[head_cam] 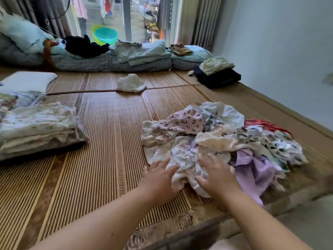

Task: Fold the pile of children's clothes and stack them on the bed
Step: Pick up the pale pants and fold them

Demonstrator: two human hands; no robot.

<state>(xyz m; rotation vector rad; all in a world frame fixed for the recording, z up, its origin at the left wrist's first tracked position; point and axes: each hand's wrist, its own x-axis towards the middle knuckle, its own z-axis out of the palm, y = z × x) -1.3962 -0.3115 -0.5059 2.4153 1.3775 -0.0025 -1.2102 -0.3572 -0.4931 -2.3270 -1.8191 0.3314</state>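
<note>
Children's clothes lie in a loose, unfolded pile (225, 134) on the bed's bamboo mat (111, 141), near its front right edge. In the heap are a pink heart-print piece (183, 121), a lilac garment (252, 170) and something red (261, 123) at the back. Both hands rest on a crumpled white garment (183, 159) at the near side of the pile. The left hand (160, 179) touches its left edge and the right hand (219, 177) lies flat on top. The fingers of both are spread and fairly straight, released rather than clenched. A folded stack (37, 127) of pale printed clothes sits well apart at the left. Farther back lie a white cloth (131, 83), a dark folded bundle (218, 76) and bedding (140, 55) along the window.
</note>
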